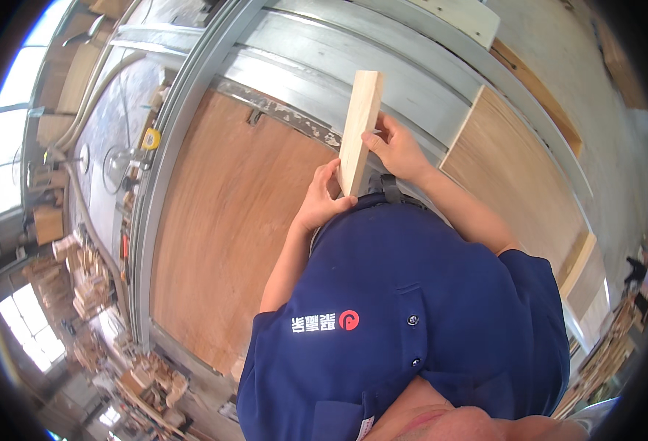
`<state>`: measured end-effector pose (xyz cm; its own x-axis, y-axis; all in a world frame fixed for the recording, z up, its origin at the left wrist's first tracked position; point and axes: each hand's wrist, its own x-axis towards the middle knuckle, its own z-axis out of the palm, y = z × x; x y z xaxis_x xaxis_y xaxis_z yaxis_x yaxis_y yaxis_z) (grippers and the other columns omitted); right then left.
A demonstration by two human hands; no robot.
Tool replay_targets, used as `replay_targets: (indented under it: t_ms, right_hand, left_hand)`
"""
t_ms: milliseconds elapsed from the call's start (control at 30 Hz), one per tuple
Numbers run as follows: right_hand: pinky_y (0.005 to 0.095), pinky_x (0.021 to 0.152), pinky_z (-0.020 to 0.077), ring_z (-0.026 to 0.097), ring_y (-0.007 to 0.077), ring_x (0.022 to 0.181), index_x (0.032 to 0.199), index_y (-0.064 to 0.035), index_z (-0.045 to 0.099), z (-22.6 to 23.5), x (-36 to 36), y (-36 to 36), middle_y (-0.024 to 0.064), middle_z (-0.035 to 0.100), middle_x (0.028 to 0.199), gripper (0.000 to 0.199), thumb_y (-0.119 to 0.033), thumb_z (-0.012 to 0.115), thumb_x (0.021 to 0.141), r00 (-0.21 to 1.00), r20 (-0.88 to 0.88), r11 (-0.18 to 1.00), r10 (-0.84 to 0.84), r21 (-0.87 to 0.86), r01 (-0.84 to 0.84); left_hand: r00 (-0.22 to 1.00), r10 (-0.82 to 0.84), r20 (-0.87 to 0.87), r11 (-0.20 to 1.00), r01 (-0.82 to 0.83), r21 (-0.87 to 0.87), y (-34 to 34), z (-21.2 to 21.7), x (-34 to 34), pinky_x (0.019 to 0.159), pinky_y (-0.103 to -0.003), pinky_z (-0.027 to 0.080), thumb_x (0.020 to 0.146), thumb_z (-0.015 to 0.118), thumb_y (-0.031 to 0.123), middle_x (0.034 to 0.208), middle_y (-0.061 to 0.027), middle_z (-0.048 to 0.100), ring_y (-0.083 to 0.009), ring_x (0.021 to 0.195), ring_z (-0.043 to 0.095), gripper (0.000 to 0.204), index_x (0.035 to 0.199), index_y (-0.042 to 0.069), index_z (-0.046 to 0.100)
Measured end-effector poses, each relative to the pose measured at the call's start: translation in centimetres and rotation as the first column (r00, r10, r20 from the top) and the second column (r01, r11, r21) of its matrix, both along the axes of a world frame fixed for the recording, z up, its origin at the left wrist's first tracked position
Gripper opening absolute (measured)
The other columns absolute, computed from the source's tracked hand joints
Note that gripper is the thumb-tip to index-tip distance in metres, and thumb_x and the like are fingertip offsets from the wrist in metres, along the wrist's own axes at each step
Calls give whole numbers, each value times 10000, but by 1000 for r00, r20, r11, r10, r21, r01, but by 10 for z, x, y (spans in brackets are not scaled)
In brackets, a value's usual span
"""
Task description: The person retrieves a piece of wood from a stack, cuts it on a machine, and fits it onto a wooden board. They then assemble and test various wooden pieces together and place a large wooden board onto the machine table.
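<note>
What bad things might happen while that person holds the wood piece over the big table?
1. The pale wooden board is gripped only near its lower end by the left hand and right hand, so its free end might tip or slip.
2. The board's edges look sharp, so bare fingers could get splinters.
3. If dropped, it would likely hit the plywood sheet below and might dent it.

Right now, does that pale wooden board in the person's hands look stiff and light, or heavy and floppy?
The pale rectangular wooden board probably is stiff: it stands straight, gripped only near its lower end. It seems fairly light, since the left hand and right hand steady it with fingers. Its smooth faces might slip a little.
</note>
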<state>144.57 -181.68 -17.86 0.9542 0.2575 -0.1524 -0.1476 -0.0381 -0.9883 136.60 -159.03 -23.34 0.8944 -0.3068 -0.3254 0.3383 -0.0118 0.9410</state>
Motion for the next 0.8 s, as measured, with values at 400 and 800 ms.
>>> replay_targets:
  t_ms: [400, 800]
  right_hand:
    - [384, 1048, 516, 606, 171, 1217, 1428, 30, 492, 46, -96, -27, 97, 622, 1326, 414, -243, 490, 1117, 945, -25, 941, -326, 87, 327]
    - [420, 1107, 481, 595, 230, 1289, 1477, 9, 473, 45, -100, -64, 117, 599, 1404, 477, -301, 483, 1114, 939, -122, 887, -322, 307, 345]
  left_hand:
    - [670, -187, 719, 844, -265, 467, -28, 18, -21, 1038, -505, 438, 548, 1008, 241, 1411, -230, 397, -413, 1304, 397, 1250, 1574, 83, 311]
    - [945, -84, 317, 993, 53, 107, -39, 50, -11, 892, -333, 538, 914, 791, 150, 1095, -138, 715, -210, 990, 685, 580, 1407, -31, 545]
